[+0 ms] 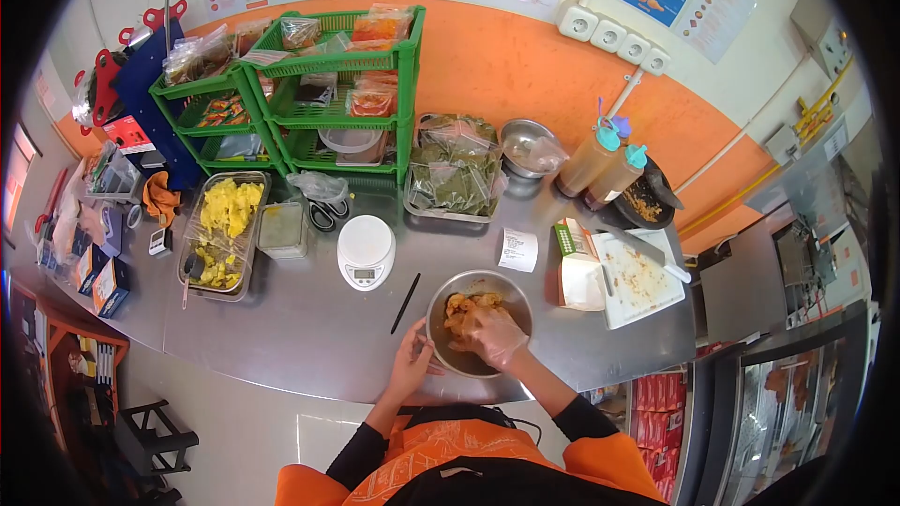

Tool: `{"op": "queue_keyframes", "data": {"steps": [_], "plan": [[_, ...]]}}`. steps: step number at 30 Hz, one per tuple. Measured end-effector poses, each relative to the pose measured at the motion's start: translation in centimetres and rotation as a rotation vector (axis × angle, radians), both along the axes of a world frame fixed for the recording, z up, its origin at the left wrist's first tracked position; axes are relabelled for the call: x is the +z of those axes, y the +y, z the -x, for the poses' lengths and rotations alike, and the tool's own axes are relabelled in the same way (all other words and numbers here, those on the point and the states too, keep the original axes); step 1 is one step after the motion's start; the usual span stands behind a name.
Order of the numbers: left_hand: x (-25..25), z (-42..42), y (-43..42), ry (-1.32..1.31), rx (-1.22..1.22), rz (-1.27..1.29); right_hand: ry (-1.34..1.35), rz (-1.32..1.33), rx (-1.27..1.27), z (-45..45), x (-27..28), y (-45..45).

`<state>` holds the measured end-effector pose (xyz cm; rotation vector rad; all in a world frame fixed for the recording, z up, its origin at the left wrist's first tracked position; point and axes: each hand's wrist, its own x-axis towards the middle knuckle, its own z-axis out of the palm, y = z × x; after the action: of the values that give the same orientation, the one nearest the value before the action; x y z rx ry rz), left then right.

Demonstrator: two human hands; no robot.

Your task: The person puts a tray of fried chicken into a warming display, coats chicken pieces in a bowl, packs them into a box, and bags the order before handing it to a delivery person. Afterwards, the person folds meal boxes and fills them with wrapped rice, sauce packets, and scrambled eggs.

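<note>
A round metal bowl (518, 309) stands near the table's front edge with orange-brown coated food pieces (459, 305) inside, perhaps chicken. My left hand (412, 356) is bare and steadies the bowl at its lower left side, fingers against the wall. In a clear plastic glove, my right hand (492, 335) reaches into the bowl, its fingers curled among the food pieces and partly hidden. Left of the bowl lies a black pen-like stick (405, 305). Behind it sits a white kitchen scale (367, 251), and a printed receipt (518, 250) lies beyond the rim.
A white cutting board (647, 295) with a knife (647, 251) and an opened carton (579, 272) are to the right. Sauce bottles (600, 164) and a mortar (647, 206) stand behind. At left are a tray of yellow food (225, 225), scissors (323, 213) and green racks (408, 84).
</note>
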<state>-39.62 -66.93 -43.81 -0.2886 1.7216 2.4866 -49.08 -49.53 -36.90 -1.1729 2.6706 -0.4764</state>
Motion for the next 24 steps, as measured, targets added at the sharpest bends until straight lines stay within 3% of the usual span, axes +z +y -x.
{"op": "queue_keyframes", "data": {"steps": [1,2,5,6,9,13,16,20,24], "plan": [[-0.2,0.0,-0.1,-0.002,0.016,-0.008,-0.176,0.098,0.028,0.4,1.0,-0.2],[-0.4,0.0,-0.1,-0.006,0.015,0.001,-0.090,0.281,-0.039,0.9,-0.2,-0.6],[-0.2,-0.4,0.0,-0.027,-0.002,0.006,-0.079,-0.135,-0.395,1.9,1.3,-0.4],[0.5,-0.3,-0.1,-0.032,-0.018,-0.004,-0.255,-0.477,-0.196,3.5,-0.6,-0.9],[0.4,0.1,0.1,-0.035,0.000,-0.019,-0.077,-0.200,-0.300,1.8,-4.2,-1.6],[-0.9,0.0,0.4,-0.013,0.057,-0.033,-0.553,-0.071,-0.268,4.0,-3.2,-1.2],[-1.3,0.3,0.2,0.017,0.058,0.009,-0.520,0.073,-0.208,2.3,-0.7,-0.8],[-0.7,0.4,-0.2,-0.022,0.062,-0.028,0.121,0.153,-0.010,-2.2,1.9,-0.6],[0.1,0.3,-0.3,-0.012,0.066,-0.006,0.079,0.023,0.135,-3.9,-1.1,1.0]]}}
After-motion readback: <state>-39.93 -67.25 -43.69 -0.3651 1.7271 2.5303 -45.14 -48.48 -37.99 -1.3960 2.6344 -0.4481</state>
